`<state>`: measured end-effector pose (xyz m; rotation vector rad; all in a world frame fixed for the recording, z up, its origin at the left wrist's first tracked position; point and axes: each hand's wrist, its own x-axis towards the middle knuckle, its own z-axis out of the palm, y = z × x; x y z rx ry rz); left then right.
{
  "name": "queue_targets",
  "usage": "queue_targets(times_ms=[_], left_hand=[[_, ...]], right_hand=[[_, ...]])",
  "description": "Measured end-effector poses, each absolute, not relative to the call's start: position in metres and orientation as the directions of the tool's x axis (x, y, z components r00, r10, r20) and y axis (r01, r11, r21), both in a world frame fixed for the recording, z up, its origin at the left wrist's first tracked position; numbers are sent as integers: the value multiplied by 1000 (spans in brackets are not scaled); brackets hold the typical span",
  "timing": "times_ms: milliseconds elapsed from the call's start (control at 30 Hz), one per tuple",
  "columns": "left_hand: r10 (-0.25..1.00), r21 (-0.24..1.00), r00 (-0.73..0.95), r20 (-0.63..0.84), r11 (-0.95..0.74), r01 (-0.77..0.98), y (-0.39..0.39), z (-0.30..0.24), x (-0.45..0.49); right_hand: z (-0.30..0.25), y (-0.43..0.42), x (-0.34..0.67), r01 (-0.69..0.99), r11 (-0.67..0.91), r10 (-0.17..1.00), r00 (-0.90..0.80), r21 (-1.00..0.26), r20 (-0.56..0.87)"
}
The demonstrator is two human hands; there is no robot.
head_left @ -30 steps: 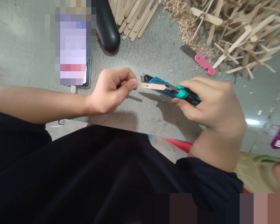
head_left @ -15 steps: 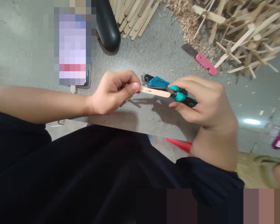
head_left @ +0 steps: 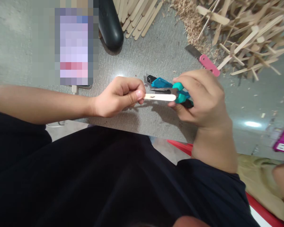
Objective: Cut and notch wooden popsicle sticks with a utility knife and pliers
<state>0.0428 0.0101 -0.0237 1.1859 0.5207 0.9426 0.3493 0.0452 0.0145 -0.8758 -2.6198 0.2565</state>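
Note:
My left hand (head_left: 119,97) is closed in a pinch on one end of a flat wooden stick (head_left: 159,97), held level over the grey table (head_left: 153,56). My right hand (head_left: 200,97) is wrapped round a teal and black utility knife (head_left: 181,96), whose thin blade lies along the stick's upper edge. A blue tool (head_left: 161,83) lies on the table just behind the stick. A small dark mark shows near the middle of the stick.
A phone (head_left: 77,47) lies at the left on a cable. A black rounded object (head_left: 110,23) and a row of flat sticks (head_left: 137,17) sit at the back. A heap of assembled sticks (head_left: 246,34), wood shavings (head_left: 189,19) and a pink-handled blade (head_left: 204,60) lie at the right.
Both hands have shifted slightly to the right and closer together. The right hand has slid the knife leftward along the stick, which now lies level instead of tilted.

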Motion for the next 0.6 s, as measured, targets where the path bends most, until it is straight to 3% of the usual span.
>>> queue_targets(times_ms=[233, 433, 600], left_hand=[[890, 976, 399, 218, -200, -86, 15, -25, 35], [793, 874, 414, 447, -485, -13, 16, -26, 30], [813, 861, 408, 416, -497, 112, 13, -26, 29]], right_hand=[[23, 52, 351, 432, 805, 541, -815, -406, 206], [27, 49, 355, 327, 752, 504, -845, -572, 180], [32, 46, 358, 337, 694, 495, -865, -636, 83]])
